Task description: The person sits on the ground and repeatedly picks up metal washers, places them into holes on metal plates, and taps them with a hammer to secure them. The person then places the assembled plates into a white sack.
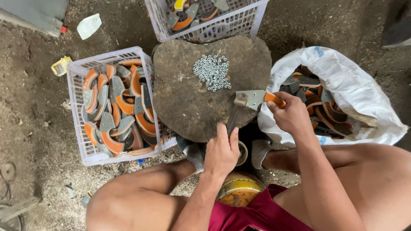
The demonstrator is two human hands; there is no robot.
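My right hand (291, 114) grips an orange-handled blade (257, 98) flat on the stone slab (188, 98), just past the nuts (212, 72); my left hand (221, 149) curls around a hammer handle (233, 122) at the slab's near edge

- You sit on the ground with a flat stone (188, 94) just in front of your knees.
- A heap of small nuts (212, 72) lies on the far part of the stone.
- Your left hand (221, 149) rests at the near edge of the stone, on a hammer (233, 119) that points away from you.
- Your right hand (293, 115) holds a curved blade (257, 99) over the stone's right edge.
- A crate (77, 98) full of blades stands left of the stone, touching it.
- A second crate (205, 25) stands beyond the stone.
- An open sack (342, 81) of blades lies to the right.
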